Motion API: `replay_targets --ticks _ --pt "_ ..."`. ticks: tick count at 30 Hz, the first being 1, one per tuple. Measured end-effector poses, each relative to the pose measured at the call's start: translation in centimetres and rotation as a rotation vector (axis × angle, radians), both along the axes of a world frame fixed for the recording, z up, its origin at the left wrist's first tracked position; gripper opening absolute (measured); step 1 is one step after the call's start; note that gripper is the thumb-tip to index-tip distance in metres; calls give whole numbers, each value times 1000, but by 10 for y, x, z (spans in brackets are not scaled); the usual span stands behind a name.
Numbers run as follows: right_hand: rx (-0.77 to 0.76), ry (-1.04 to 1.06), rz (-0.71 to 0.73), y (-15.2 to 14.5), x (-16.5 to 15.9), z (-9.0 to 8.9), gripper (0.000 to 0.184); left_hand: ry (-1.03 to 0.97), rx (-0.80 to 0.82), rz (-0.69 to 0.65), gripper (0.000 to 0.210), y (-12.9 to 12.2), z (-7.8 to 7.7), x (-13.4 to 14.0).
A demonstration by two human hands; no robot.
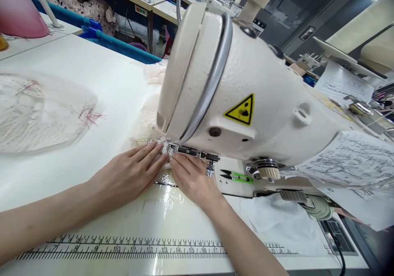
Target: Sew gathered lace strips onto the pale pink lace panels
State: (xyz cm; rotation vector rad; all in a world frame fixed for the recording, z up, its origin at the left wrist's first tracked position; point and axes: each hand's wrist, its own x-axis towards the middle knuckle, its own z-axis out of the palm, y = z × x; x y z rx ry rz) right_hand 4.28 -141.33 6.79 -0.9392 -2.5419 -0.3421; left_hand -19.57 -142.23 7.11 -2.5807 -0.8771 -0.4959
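Observation:
My left hand [132, 171] lies flat with its fingers stretched out, the tips pressing on pale lace fabric [150, 114] just left of the needle area. Close to it, my right hand [195, 179] rests palm down beside the presser foot [172, 148], fingers extended and partly hidden under the machine's parts. The white sewing machine [197, 83] leans over both hands, its head covering part of the lace. Green-handled thread snips [236, 176] lie on the machine bed to the right of my right hand.
More lace with red thread ends [46, 112] lies on the left of the white table. A printed ruler [132, 247] runs along the front edge. White cloth [283, 220] and scribbled paper [351, 161] sit at the right. A pink object [21, 11] stands back left.

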Motion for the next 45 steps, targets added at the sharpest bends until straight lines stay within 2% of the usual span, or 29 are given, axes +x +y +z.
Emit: replay_targets --ticks 5,9,17,23,29,35,40,45 --pt "39 -16 -1 2 2 1 23 29 32 10 41 1 2 3" --pt "82 24 -8 4 3 2 20 -8 -22 21 41 2 2 5" --pt "38 44 -65 9 1 0 20 -12 -72 47 38 9 5 4" --pt "116 7 -40 7 -1 0 22 -8 -44 -113 45 13 14 4" --pt "103 -7 -57 -1 -6 2 28 -30 -188 -82 41 18 16 0" --pt "152 30 -70 -3 -12 4 27 -17 -36 -54 37 15 17 3" --pt "76 83 -59 -3 -15 2 19 -124 -62 94 30 10 27 3" --pt "2 208 76 -3 -16 5 19 -185 -214 -4 20 12 31 -4"
